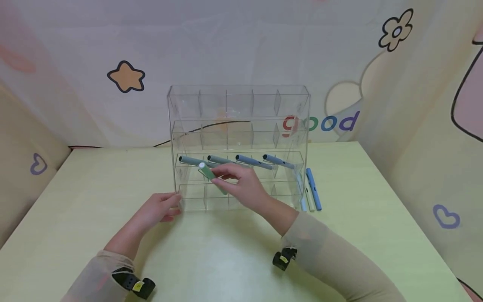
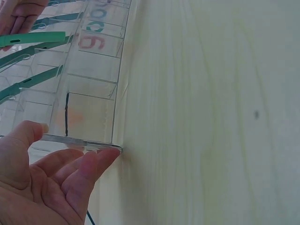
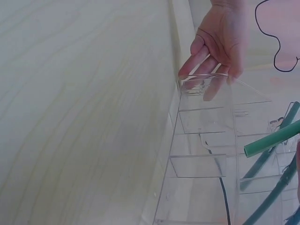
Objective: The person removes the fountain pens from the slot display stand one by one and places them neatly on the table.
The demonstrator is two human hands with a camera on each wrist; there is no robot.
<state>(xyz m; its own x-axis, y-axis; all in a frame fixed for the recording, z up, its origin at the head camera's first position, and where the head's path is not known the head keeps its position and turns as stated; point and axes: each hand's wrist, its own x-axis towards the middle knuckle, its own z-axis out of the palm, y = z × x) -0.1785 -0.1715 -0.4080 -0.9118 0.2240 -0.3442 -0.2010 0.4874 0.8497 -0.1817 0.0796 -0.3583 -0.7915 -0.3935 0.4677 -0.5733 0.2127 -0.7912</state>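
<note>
A clear acrylic rack (image 1: 239, 204) with tiers of small compartments stands upright on the table. My left hand (image 1: 158, 208) holds the rack's lower left side, its thumb over the edge in the left wrist view. Between the thumb and fingers of my right hand (image 1: 245, 184), a green pen (image 1: 207, 172) is pinched at a tilt in front of the rack. Behind it, several pens lean in one tier: a teal pen (image 1: 190, 160) at the left, another (image 1: 219, 159) beside it, a blue pen (image 1: 250, 161) and a second blue pen (image 1: 277, 160) further right.
Right of the rack, a blue pen (image 1: 314, 189) and a pale pen (image 1: 309, 199) lie on the table (image 1: 226, 260); a light blue pen (image 1: 303, 204) shows partly by the rack's edge. A printed curtain (image 1: 241, 50) hangs behind.
</note>
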